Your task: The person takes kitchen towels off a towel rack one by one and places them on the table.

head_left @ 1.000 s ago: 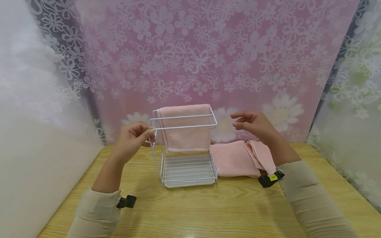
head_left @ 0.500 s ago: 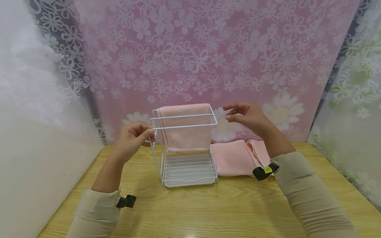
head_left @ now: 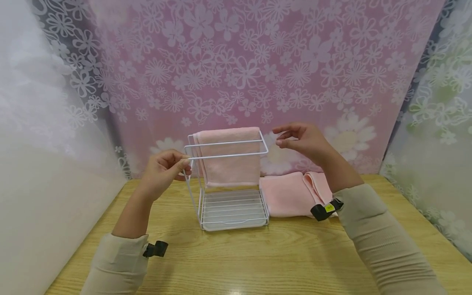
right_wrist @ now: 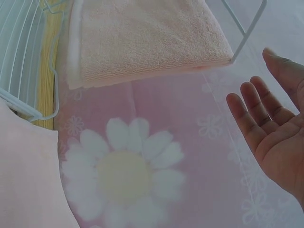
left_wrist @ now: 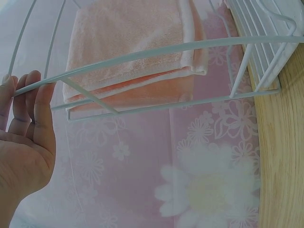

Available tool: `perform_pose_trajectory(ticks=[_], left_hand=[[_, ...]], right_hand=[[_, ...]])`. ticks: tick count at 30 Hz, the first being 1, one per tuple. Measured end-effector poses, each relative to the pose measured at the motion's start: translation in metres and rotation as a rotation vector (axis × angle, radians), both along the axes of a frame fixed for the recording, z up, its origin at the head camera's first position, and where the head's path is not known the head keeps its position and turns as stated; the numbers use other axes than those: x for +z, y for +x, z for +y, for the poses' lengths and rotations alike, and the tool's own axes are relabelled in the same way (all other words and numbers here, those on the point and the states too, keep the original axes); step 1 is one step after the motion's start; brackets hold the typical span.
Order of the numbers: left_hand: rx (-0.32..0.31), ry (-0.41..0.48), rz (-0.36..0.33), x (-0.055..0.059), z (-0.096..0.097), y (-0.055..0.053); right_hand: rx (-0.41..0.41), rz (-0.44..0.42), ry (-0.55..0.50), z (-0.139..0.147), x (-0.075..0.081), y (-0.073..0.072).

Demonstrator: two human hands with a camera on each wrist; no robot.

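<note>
A white wire rack point(head_left: 228, 156) stands on the wooden table, with top bars and a slatted base over a tray point(head_left: 236, 226). Over its rear top bar hangs a folded pink towel point(head_left: 232, 170), also large in the left wrist view as a towel point(left_wrist: 128, 38). My left hand point(head_left: 164, 170) pinches the rack's front left top corner between thumb and fingers. To the right of the rack my right hand point(head_left: 304, 141) is raised in the air, fingers extended and loosely bent, holding nothing. In the right wrist view that hand point(right_wrist: 280, 123) is apart from the hanging towel.
A second folded pink towel point(head_left: 285, 194) lies on the table point(head_left: 236, 262) right of the rack, with a folded pink cloth point(head_left: 318, 186) at its right end, partly behind my right forearm. A flowered pink backdrop point(head_left: 250, 73) stands behind the table.
My right hand has moved left, closer to the rack, and slightly up. My left hand keeps its grip on the rack's corner, and the rack and towels stay in place.
</note>
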State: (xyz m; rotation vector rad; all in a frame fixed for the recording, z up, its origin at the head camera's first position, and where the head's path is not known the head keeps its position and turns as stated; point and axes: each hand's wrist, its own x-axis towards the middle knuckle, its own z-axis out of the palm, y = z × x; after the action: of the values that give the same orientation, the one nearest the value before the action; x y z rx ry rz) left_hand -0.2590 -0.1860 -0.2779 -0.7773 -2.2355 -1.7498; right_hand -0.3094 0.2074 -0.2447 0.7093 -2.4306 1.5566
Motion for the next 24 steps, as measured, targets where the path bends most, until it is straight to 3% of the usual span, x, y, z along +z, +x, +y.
perform_pose_trajectory(ticks=[16, 24], left_hand=[[-0.003, -0.007, 0.013, -0.001, 0.0, -0.001], [-0.007, 0.002, -0.003, -0.002, -0.001, -0.002]], right_hand=[[-0.074, 0.046, 0.018, -0.011, 0.009, -0.002], [-0.068, 0.054, 0.055, -0.021, 0.016, -0.006]])
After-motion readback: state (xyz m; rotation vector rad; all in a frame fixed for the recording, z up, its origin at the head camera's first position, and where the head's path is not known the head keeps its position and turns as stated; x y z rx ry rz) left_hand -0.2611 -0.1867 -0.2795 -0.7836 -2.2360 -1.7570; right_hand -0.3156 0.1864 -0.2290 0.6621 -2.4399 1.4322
